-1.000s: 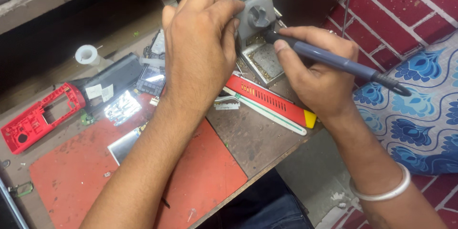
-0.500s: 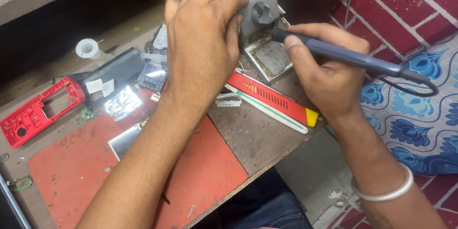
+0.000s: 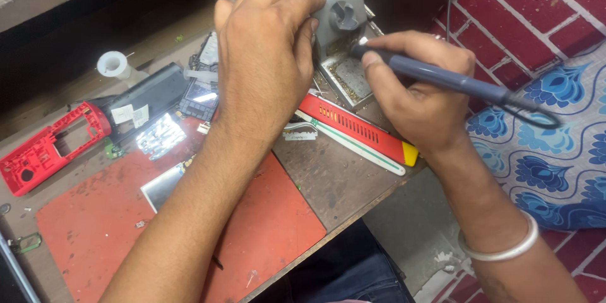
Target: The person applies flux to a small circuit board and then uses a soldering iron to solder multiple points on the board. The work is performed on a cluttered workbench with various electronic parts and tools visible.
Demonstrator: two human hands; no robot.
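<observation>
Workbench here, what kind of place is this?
Probably a small phone or electronics repair bench: the right hand holds a soldering iron at a grey stand, with a red phone casing lying on the worn table.

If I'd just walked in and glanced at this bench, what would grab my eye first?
Most likely the two hands meeting at the top centre: the right hand grips a blue-handled soldering iron with its tip at the grey soldering stand, while the left hand reaches in beside it. Next, the bright red phone casing at the left edge and the red mat on the worn bench.
</observation>
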